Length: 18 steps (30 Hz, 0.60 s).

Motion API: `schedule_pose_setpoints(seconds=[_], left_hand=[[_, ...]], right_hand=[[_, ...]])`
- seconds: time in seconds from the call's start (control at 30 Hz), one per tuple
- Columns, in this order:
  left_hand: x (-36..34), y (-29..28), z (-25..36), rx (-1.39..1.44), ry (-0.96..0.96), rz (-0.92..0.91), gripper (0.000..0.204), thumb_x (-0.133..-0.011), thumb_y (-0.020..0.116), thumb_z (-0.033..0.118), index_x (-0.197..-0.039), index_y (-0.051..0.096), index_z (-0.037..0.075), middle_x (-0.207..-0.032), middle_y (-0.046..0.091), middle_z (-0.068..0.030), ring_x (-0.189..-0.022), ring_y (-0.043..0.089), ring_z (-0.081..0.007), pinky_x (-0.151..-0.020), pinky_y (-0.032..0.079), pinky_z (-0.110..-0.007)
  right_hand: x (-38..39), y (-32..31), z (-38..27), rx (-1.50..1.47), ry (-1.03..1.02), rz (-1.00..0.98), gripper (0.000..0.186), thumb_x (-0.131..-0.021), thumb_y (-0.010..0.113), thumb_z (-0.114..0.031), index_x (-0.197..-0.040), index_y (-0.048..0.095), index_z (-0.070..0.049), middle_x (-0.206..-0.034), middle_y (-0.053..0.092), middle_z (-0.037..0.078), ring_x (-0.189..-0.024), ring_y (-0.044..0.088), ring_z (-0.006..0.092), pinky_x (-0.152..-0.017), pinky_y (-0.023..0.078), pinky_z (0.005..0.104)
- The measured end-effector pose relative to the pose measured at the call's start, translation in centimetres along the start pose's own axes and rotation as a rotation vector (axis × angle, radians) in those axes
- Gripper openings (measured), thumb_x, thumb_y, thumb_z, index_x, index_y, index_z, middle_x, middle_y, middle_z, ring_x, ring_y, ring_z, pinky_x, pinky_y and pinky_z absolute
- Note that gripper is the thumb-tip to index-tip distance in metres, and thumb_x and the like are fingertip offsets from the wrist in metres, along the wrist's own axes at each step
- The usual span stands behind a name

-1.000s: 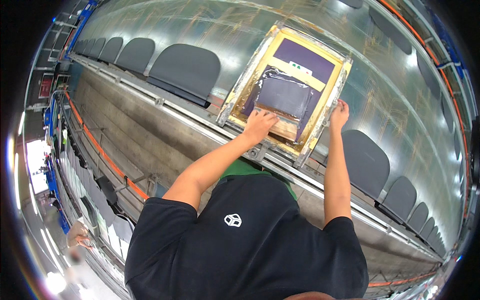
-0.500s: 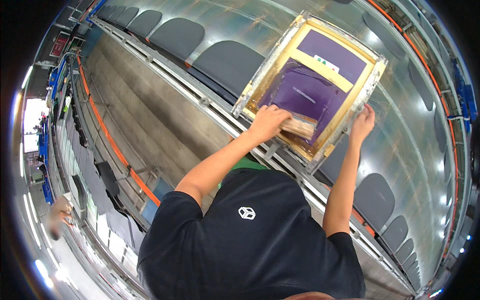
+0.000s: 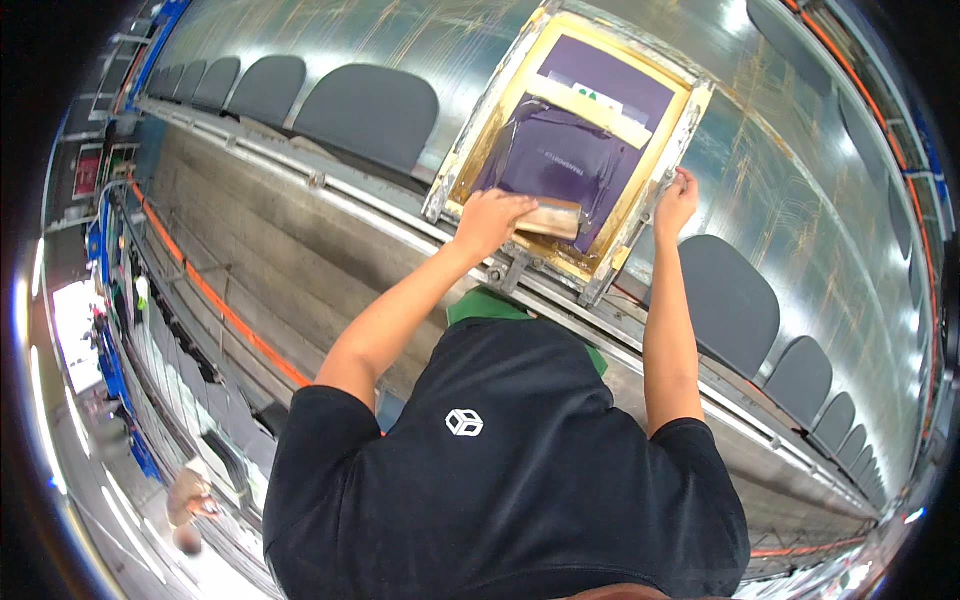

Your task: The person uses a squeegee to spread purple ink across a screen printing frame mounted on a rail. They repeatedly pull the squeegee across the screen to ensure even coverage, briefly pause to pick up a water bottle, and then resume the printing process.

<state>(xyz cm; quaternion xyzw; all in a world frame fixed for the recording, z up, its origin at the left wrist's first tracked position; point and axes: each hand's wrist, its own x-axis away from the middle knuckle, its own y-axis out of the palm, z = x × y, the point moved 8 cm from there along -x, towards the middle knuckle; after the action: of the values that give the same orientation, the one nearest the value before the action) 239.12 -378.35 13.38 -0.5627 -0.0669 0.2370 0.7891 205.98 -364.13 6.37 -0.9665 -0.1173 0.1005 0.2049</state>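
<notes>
Inside the near end of the framed screen (image 3: 684, 130), wooden block (image 3: 551, 218) extends right from the left hand (image 3: 488, 222), long axis roughly crosswise, that nearer grip closed on its left end; right hand (image 3: 676, 205) at the screen's right edge, hold unclear.

A two-handed forward reach
The left forearm (image 3: 405, 306) slants inward, the left hand (image 3: 488, 222) curled in a grip; the right forearm (image 3: 669, 310) runs nearly straight ahead, the right hand (image 3: 676, 205) well apart, fingers (image 3: 684, 178) bent.
</notes>
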Motion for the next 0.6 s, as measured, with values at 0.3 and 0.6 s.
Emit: schedule_pose_setpoints(seconds=[0.3,0.6], left_hand=[[2.6,1.6,0.6,-0.112,0.149,-0.107,0.045,-0.079,0.063,0.006,-0.119,0.070,0.024,-0.126,0.067,0.0046,-0.119,0.057,-0.0222,-0.098,0.043,-0.042],[-17.3,2.6,-3.3,-0.022,0.049,-0.167,0.033,-0.079,0.062,0.007,-0.105,0.076,0.022,-0.099,0.073,-0.0057,-0.095,0.066,-0.0287,-0.081,0.052,-0.043]], right_hand=[[1.3,0.6,0.6,0.078,0.109,-0.004,0.023,-0.098,0.051,-0.020,-0.109,0.067,-0.008,-0.081,0.067,0.017,-0.076,0.064,0.0331,-0.074,0.048,0.0440],[1.2,0.2,0.6,0.091,0.209,-0.050,0.021,-0.099,0.052,-0.020,-0.109,0.066,-0.008,-0.073,0.063,0.014,-0.068,0.059,0.0271,-0.069,0.046,0.0416]])
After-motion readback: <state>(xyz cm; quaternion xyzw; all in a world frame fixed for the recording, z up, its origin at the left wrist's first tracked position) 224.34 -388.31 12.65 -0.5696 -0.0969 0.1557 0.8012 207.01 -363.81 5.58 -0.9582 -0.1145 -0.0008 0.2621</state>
